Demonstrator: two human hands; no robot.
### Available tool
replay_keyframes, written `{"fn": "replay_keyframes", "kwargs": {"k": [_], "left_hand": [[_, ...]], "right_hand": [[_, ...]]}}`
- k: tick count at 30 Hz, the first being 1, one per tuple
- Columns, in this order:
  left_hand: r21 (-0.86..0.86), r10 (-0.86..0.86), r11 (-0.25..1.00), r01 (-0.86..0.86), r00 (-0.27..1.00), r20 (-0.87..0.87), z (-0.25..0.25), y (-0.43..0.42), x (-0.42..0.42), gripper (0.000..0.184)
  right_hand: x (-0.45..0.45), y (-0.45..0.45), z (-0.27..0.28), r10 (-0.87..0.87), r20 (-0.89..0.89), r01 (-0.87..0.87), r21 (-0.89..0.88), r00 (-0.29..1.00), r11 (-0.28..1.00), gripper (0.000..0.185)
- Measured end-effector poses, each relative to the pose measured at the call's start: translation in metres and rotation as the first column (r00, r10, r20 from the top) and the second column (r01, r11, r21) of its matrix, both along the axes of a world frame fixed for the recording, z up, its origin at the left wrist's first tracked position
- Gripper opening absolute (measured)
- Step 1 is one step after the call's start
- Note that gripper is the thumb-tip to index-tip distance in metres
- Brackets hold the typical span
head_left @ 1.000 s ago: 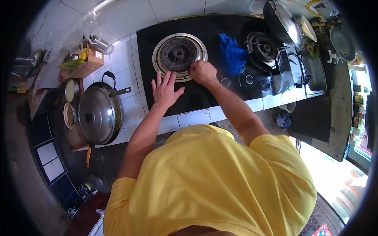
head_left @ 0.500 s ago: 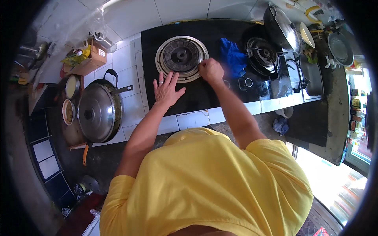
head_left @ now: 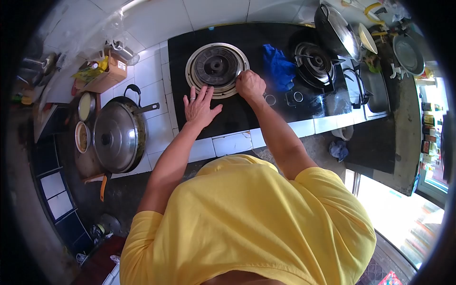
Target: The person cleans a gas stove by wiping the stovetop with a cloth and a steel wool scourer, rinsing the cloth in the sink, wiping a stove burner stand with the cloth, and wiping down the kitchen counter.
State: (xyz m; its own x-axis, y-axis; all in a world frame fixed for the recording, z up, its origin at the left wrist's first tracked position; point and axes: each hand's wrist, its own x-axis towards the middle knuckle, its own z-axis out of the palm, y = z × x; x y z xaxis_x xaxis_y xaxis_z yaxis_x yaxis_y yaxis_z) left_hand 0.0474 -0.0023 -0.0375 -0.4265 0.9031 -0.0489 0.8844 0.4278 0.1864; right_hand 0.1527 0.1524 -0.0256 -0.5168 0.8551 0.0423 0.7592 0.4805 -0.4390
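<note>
A round gas burner (head_left: pixel 216 65) with a shiny metal ring sits in the left part of the black glass cooktop (head_left: pixel 223 124). My left hand (head_left: pixel 199 109), a ring on one finger, lies with fingers spread, its fingertips on the burner's near rim. At the rim's right side is my right hand (head_left: pixel 251 84), closed with the fingers curled under; what it grips, if anything, is hidden. A crumpled blue cloth (head_left: pixel 278 67) lies on the glass just right of that hand.
A second burner (head_left: pixel 314 63) stands farther right, with a wok (head_left: pixel 336 34) leaning behind it. At left are a lidded pan (head_left: pixel 116 135), two bowls and a cardboard box (head_left: pixel 110 75). A sink (head_left: pixel 377 92) is at the right end.
The view has shifted slightly. My right hand has moved a little along the burner's right rim, still closed; my left hand stays spread at the near rim.
</note>
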Motion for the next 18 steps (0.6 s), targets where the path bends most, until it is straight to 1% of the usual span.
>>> {"fn": "replay_keyframes", "kwargs": {"k": [1, 3, 4, 5, 7, 8, 9, 11, 12, 13, 15, 16, 17, 18], "left_hand": [[0.001, 0.004, 1.000, -0.004, 1.000, 0.001, 0.001, -0.001, 0.000, 0.071], [0.016, 0.009, 1.000, -0.009, 1.000, 0.005, 0.002, 0.003, -0.001, 0.070], [0.003, 0.015, 1.000, -0.015, 1.000, 0.008, 0.001, 0.003, -0.001, 0.070], [-0.015, 0.023, 1.000, -0.023, 1.000, 0.014, 0.000, 0.001, 0.002, 0.070], [-0.027, 0.027, 0.999, -0.026, 0.999, 0.033, 0.005, 0.001, 0.002, 0.069], [-0.012, 0.014, 1.000, -0.014, 1.000, 0.021, 0.003, -0.001, 0.001, 0.068], [0.011, 0.005, 1.000, -0.005, 1.000, 0.009, 0.002, 0.000, 0.000, 0.068], [0.020, 0.018, 1.000, -0.018, 1.000, 0.010, 0.002, 0.001, 0.000, 0.068], [0.028, 0.022, 0.999, -0.022, 1.000, 0.011, 0.001, 0.000, 0.002, 0.067], [0.030, 0.028, 0.999, -0.029, 0.999, 0.016, 0.000, 0.000, 0.003, 0.067], [0.043, 0.021, 0.999, -0.021, 1.000, 0.009, -0.002, -0.001, 0.002, 0.067], [0.038, 0.030, 0.999, -0.031, 0.999, 0.026, -0.001, -0.001, 0.002, 0.068], [0.042, 0.038, 0.998, -0.039, 0.999, 0.028, -0.002, -0.001, 0.001, 0.068], [0.049, 0.032, 0.998, -0.033, 0.999, 0.024, -0.001, -0.001, 0.000, 0.068]], "right_hand": [[-0.002, -0.002, -0.004, 0.010, -0.003, -0.010, 0.018, 1.000, 1.000, 0.016], [-0.011, -0.025, 0.007, -0.007, 0.162, 0.026, -0.116, 0.987, 0.993, 0.018], [-0.017, -0.040, -0.008, 0.073, 0.134, -0.069, -0.038, 0.988, 0.997, 0.019], [-0.022, -0.050, -0.012, 0.153, -0.051, -0.151, 0.038, 0.987, 0.988, 0.020], [-0.023, -0.048, -0.006, 0.076, -0.017, -0.076, -0.026, 0.997, 0.997, 0.021], [-0.023, -0.041, -0.013, -0.040, 0.049, 0.045, -0.101, 0.998, 0.994, 0.021], [-0.014, -0.035, -0.001, -0.020, 0.009, 0.021, -0.091, 1.000, 0.996, 0.022], [-0.004, -0.023, -0.007, -0.079, -0.031, 0.077, -0.052, 0.996, 0.996, 0.021], [-0.003, -0.022, -0.008, -0.052, -0.070, 0.055, 0.040, 0.996, 0.998, 0.021], [-0.004, -0.024, -0.009, -0.046, -0.065, 0.049, 0.043, 0.997, 0.998, 0.021], [-0.008, -0.035, -0.007, 0.055, 0.061, -0.061, 0.088, 0.997, 0.994, 0.020], [-0.012, -0.044, -0.010, 0.168, 0.038, -0.172, 0.202, 0.985, 0.964, 0.019], [-0.017, -0.054, -0.012, 0.275, 0.149, -0.295, 0.133, 0.950, 0.946, 0.016], [-0.022, -0.064, -0.011, 0.278, 0.119, -0.293, 0.140, 0.953, 0.946, 0.015]]}}
